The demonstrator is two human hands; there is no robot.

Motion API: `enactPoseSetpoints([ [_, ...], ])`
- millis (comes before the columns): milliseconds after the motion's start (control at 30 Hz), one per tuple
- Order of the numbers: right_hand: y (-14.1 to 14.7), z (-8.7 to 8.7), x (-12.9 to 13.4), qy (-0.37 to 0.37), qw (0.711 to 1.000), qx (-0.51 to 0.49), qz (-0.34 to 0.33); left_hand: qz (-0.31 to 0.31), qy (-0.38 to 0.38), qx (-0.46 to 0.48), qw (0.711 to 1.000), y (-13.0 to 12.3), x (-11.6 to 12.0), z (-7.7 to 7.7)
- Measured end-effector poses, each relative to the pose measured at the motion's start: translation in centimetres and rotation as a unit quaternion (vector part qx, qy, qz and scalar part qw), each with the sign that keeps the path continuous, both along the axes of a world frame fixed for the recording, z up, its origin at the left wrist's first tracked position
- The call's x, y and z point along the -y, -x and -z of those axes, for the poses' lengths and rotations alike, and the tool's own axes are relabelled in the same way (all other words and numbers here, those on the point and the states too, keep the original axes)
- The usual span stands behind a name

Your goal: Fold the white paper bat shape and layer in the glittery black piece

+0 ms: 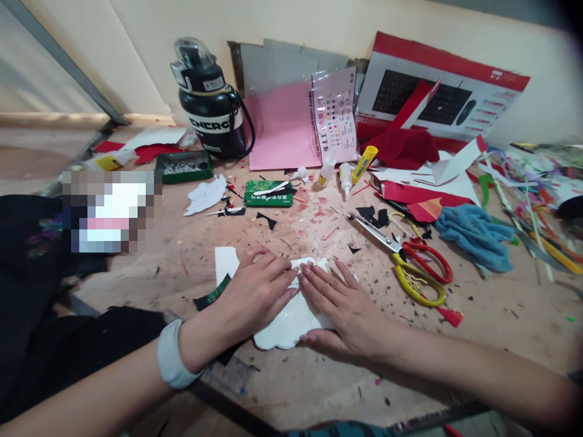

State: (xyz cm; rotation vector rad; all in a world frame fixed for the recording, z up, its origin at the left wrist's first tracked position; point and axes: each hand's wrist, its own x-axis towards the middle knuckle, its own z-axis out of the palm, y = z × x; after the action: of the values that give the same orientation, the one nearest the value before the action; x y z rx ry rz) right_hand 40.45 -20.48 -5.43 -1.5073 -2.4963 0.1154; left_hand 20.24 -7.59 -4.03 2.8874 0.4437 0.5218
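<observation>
A white paper cutout [279, 332] with a scalloped lower edge lies on the table under both hands. My left hand [255, 291] has its fingers bent and held together at the paper's upper part, closed on it. What sits between thumb and fingertips is mostly hidden. Flat on the paper's right side rests my right hand [344, 306], fingers stretched and thumb apart. Another white paper piece [225, 264] shows behind my left hand. A black scrap with green glitter [214, 292] lies beside my left wrist.
Scissors with red and yellow handles [405, 252] lie to the right, near a blue cloth [476, 233]. Behind stand glue bottles [345, 178], a green tin [268, 193], a black bottle [212, 115] and a keyboard box [441, 91]. Paper scraps litter the table.
</observation>
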Motion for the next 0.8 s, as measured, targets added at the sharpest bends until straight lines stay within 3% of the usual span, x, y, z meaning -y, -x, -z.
enactPoseSetpoints([
  [267,0.4,-0.1,-0.2,-0.046,0.999,0.005,-0.006,-0.002,-0.010,-0.004,1.000,0.1,0.2,-0.1],
  [467,0.7,0.3,-0.2,-0.059,0.998,-0.015,-0.002,-0.007,0.036,-0.006,0.999,0.2,0.4,-0.5],
  [633,0.8,0.5,-0.3,-0.068,0.997,-0.025,-0.006,-0.019,0.039,0.022,0.999,1.5,0.0,-2.3],
  [800,0.8,0.5,-0.3,-0.070,0.997,-0.039,0.001,-0.069,-0.012,-0.032,0.997,5.6,-0.7,-4.4],
])
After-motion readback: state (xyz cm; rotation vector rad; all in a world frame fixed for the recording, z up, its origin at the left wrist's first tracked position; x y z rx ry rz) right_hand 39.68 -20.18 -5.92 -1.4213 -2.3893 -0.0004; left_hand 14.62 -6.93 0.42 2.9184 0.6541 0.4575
